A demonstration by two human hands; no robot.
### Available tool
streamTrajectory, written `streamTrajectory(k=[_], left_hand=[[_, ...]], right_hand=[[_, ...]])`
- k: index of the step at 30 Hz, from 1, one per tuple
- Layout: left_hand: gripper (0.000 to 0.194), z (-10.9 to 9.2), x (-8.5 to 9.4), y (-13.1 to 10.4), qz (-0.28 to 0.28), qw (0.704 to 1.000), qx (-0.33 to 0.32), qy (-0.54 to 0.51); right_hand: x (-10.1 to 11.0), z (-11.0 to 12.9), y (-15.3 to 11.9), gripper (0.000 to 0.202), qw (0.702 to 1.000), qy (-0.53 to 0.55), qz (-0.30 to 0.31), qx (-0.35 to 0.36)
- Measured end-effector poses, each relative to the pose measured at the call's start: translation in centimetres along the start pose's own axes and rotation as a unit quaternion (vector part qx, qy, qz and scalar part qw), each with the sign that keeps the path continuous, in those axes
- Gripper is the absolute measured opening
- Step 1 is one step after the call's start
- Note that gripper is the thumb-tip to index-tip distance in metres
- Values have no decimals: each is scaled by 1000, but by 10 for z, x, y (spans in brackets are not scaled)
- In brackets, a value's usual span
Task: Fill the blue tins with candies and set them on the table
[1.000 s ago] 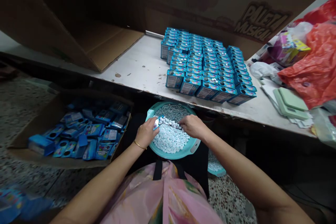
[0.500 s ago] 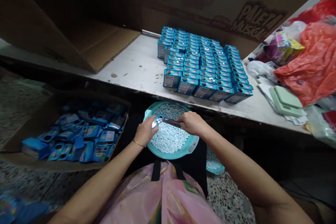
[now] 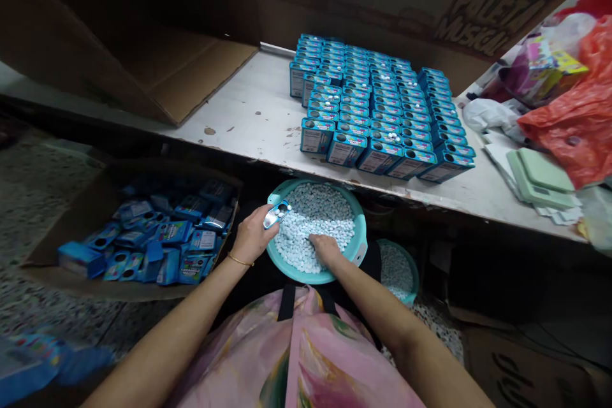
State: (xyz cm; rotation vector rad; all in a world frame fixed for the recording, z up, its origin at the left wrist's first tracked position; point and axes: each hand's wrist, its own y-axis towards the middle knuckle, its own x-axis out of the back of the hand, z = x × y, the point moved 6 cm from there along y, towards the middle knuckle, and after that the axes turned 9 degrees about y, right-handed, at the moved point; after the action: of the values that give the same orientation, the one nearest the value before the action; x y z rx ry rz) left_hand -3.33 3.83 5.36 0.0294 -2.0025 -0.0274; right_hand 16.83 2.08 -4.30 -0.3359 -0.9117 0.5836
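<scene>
My left hand [image 3: 252, 234] is closed around a small blue box [image 3: 276, 215], whose top shows white pieces near its dark opening. The box is over the left part of a turquoise basin [image 3: 359, 239] filled with small white pieces [image 3: 299, 248]. Lower in the basin, my right hand [image 3: 326, 248] reaches into the pieces with its fingertips buried, so whether it grips anything is hidden. Rows of upright blue boxes [image 3: 347, 146] stand on the white table beyond the basin, some with white pieces on their tops.
An open carton [image 3: 43, 261] of jumbled blue boxes lies at left. A large cardboard box [image 3: 191, 76] stands on the white table [image 3: 239, 115]. At right are a pale green scale [image 3: 545, 169] and red plastic bags [image 3: 568, 134]. A second basin [image 3: 415, 268] sits lower right.
My right hand has moved down and left into the white pieces; the dark tool it held is no longer visible. My left hand and its box have shifted slightly left. The view has shifted a little.
</scene>
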Motion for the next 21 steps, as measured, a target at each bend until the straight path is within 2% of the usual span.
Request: streamTrajectory(k=[2,5,10,13,16,18,21], left_hand=[[39,0,3,0,-4,1000,7,-3],[38,0,6,1,-11,1000,10,-10],[40,3,4,3,-19,1000,11,-9],[40,0,-2,3,-13,1000,2,-2],[41,-8,-7,0,-8,1000,-18,12],[42,-15,-9,-3,-8,999,-33,19],[41,-22,-11,-6,-3,998,-52,23]], right_hand=[[-3,-1,2,37,1000,-15,0,3],[9,-8,-1,32,1000,2,-2,11],[59,-7,-22,30,996,62,-33,59],[97,13,-39,29,993,68,-41,87],[126,42,-51,27,993,32,-42,104],[137,62,-55,27,993,-18,-38,112],[144,84,-56,27,988,-117,-28,96]])
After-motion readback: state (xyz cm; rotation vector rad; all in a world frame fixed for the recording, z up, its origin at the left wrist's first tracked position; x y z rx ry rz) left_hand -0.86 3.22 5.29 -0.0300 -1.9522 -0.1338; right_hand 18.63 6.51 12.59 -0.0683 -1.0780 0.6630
